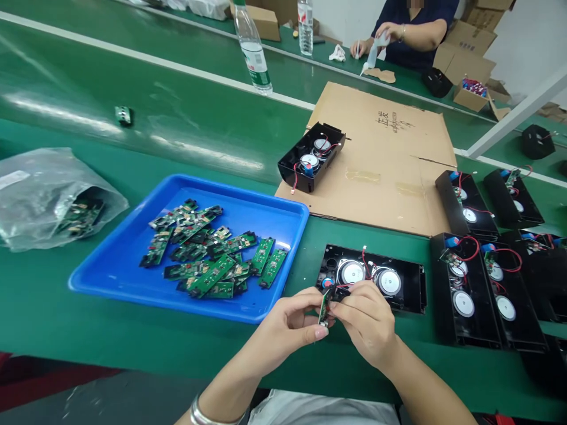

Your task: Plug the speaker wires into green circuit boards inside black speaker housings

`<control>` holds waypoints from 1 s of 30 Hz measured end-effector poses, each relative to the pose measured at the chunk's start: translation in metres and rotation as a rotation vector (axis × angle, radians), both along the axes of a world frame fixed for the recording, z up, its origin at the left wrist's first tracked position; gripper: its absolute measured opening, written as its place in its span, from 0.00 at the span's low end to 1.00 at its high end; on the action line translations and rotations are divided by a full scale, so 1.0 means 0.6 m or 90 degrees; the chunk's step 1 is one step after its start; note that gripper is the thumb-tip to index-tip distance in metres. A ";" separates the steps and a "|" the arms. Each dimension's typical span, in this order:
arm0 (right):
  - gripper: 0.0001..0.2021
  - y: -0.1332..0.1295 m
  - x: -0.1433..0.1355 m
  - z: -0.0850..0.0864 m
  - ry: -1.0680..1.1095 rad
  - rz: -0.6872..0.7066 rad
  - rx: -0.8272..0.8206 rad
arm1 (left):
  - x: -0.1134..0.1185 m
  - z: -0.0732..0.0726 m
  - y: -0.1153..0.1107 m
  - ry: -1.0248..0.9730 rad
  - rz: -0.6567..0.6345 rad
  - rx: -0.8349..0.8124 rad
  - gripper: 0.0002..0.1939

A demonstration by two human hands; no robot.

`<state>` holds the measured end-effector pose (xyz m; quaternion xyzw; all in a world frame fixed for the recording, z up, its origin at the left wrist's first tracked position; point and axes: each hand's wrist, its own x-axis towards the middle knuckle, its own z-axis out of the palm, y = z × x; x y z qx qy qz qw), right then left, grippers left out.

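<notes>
My left hand (290, 321) grips a small green circuit board (325, 308) on edge between thumb and fingers. My right hand (370, 324) is closed against the board's other side, its fingertips pinched on something I cannot make out. Just beyond both hands lies a black speaker housing (410, 283) with two round silver speakers, a blue part and thin red wires; the hands cover its near edge. On my left, a blue tray (110, 274) holds a heap of several similar circuit boards (212, 276).
Left of the tray lies a clear plastic bag (39, 195) with boards inside. A flat cardboard sheet (398, 153) carries another speaker housing (310, 156). Several wired housings (465, 289) stand at right. A water bottle (254, 56) is behind. Across the bench, a person (416, 41) handles a squeeze bottle.
</notes>
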<state>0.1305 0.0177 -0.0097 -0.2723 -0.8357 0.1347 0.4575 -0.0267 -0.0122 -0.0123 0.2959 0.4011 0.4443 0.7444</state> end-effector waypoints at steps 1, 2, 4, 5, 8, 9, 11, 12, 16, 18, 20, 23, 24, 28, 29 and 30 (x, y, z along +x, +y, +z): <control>0.08 0.000 0.001 0.004 -0.016 -0.001 0.001 | 0.000 -0.001 0.001 0.001 0.006 -0.020 0.12; 0.08 0.001 0.004 0.010 -0.034 0.001 0.001 | 0.000 -0.002 0.001 0.003 0.015 -0.041 0.13; 0.06 0.007 0.017 0.020 -0.052 -0.014 -0.008 | -0.002 -0.002 -0.001 0.021 0.039 -0.078 0.16; 0.06 0.012 0.026 0.024 -0.043 -0.050 -0.017 | -0.003 -0.001 -0.002 0.039 0.049 -0.087 0.17; 0.07 0.030 0.058 0.026 -0.015 -0.229 -0.096 | -0.005 0.006 -0.002 0.106 0.046 -0.099 0.17; 0.08 0.036 0.068 0.023 -0.023 -0.264 -0.139 | -0.004 0.009 -0.002 0.126 0.039 -0.100 0.16; 0.08 0.045 0.079 0.014 -0.047 -0.260 -0.222 | 0.002 0.014 0.001 0.155 0.032 -0.099 0.16; 0.08 0.048 0.082 0.009 -0.052 -0.239 -0.244 | 0.007 0.016 0.002 0.162 0.035 -0.095 0.16; 0.08 0.046 0.080 -0.003 -0.033 -0.187 -0.239 | 0.034 0.020 0.006 0.163 0.073 -0.055 0.16; 0.07 0.042 0.080 -0.006 -0.044 -0.180 -0.255 | 0.048 0.021 0.008 0.189 0.120 -0.027 0.16; 0.07 0.038 0.081 -0.007 -0.054 -0.183 -0.277 | 0.059 0.022 0.011 0.241 0.153 -0.006 0.15; 0.07 0.034 0.082 -0.009 -0.064 -0.174 -0.287 | 0.073 0.022 0.017 0.309 0.166 0.014 0.14; 0.08 0.032 0.081 -0.010 -0.067 -0.164 -0.288 | 0.077 0.021 0.019 0.322 0.170 0.020 0.14; 0.08 0.026 0.074 -0.013 -0.069 -0.124 -0.288 | 0.084 0.011 0.023 0.356 0.178 0.031 0.15; 0.09 0.025 0.072 -0.015 -0.070 -0.123 -0.284 | 0.084 0.008 0.022 0.362 0.177 0.033 0.15; 0.09 0.024 0.070 -0.016 -0.072 -0.123 -0.280 | 0.084 0.006 0.022 0.367 0.173 0.035 0.16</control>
